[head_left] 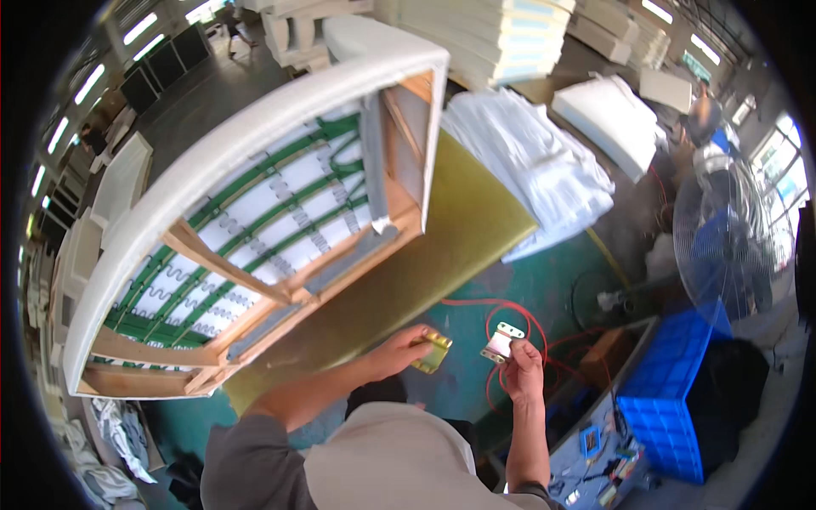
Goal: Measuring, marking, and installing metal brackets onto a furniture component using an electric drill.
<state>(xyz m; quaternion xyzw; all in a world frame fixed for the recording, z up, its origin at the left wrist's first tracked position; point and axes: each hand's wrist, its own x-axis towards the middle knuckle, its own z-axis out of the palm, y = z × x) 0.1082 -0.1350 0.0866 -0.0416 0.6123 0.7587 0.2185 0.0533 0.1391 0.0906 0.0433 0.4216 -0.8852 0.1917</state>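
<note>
Pinched in my left hand (398,352) is a gold-coloured metal bracket (433,352), held just past the near edge of the yellow-topped table (463,204). My right hand (524,371) grips a second metal bracket (501,342), paler and shiny, with holes along its ends. The two brackets are apart, both in front of my body. On the table to the left stands a sofa frame (268,293), tilted on its side. Its underside faces me, with wooden rails, green webbing and wavy springs in view, and white padding wraps its outer edge.
White fabric (527,161) lies at the table's far right. A red air hose (489,303) coils over the green floor. To my right are a blue crate (663,408), a bench with small tools (595,459) and a standing fan (722,229). Foam slabs (484,38) are stacked behind.
</note>
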